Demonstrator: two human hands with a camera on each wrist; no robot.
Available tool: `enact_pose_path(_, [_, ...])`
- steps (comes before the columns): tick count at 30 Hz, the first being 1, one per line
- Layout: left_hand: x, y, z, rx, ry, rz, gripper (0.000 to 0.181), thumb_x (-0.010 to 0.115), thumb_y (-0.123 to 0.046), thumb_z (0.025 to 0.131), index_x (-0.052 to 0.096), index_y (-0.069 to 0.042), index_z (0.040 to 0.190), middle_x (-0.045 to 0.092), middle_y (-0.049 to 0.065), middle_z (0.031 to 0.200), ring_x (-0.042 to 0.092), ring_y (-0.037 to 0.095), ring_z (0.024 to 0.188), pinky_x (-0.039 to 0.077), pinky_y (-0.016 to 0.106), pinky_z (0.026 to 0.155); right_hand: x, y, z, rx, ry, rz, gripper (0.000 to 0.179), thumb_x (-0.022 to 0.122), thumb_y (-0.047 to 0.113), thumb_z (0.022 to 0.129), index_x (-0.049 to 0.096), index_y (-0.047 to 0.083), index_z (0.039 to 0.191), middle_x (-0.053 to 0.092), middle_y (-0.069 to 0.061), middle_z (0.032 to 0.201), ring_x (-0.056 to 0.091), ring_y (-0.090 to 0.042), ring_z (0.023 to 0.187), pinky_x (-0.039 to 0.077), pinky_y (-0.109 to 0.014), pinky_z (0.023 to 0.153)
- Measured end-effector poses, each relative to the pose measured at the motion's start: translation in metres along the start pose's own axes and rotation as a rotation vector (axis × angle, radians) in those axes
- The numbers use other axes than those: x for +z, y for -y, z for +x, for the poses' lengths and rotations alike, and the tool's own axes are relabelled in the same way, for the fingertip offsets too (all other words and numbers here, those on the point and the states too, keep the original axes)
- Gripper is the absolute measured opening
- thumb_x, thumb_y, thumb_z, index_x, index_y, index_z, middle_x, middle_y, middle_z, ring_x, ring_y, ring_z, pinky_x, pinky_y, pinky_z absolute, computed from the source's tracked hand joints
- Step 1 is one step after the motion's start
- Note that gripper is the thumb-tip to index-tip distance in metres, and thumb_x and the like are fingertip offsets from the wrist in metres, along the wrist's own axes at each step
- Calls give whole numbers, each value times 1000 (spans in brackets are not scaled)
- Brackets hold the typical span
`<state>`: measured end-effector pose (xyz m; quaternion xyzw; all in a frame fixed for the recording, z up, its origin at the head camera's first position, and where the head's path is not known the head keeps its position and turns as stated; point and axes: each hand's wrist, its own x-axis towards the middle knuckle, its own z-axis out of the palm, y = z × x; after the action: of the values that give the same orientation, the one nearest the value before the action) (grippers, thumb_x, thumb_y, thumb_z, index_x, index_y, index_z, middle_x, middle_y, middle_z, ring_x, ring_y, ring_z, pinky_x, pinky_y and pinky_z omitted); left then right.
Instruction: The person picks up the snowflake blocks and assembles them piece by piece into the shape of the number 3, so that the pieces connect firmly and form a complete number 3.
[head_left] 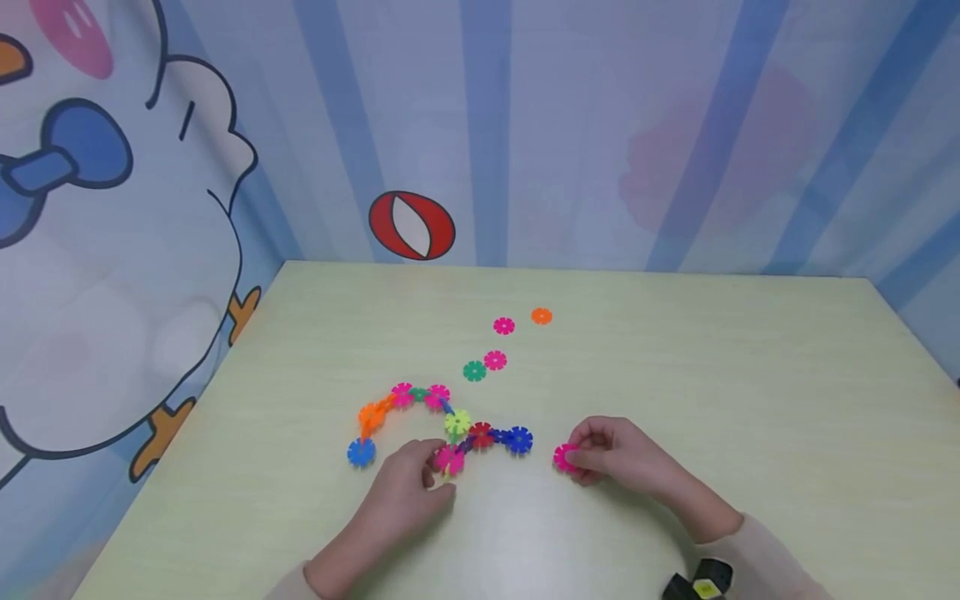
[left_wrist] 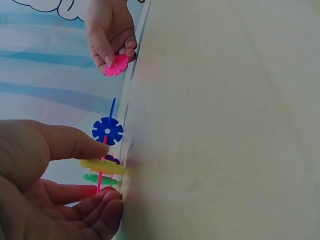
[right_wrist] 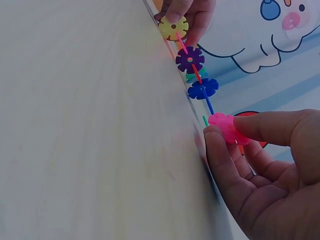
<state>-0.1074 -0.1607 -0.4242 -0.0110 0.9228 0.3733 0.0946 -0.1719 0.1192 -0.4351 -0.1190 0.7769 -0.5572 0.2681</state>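
A curved chain of interlocking flower-shaped plastic discs (head_left: 482,435) lies on the table, in blue, orange, pink, green, yellow, red and purple. At its near end my left hand (head_left: 408,487) holds the chain, thumb at a yellow disc (left_wrist: 102,166) beside a pink one (head_left: 450,459). My right hand (head_left: 618,454) pinches a single pink disc (right_wrist: 227,128) between thumb and fingers. This loose disc is a short way right of the dark blue disc (head_left: 518,440) that forms the chain's right end. A light blue disc (head_left: 362,452) sits at its left end.
Beyond the chain lie loose discs: a green one (head_left: 474,371), two pink ones (head_left: 495,360) and an orange one (head_left: 542,316). The pale table (head_left: 750,367) meets a printed curtain (head_left: 562,125) at its back edge. A black device (head_left: 701,581) sits by the right sleeve.
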Motion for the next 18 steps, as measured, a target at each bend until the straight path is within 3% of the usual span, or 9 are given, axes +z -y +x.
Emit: enact_pose_path(18, [-5,5,6,41,48,-50,51,68,2,77,58,1,126,59,5,95,51,17,79,48,27,66,2,-1,4,-16,0,-7,17,65,10,91,59,-4,98,65,-9,84,65,-18,75,58,-33,70])
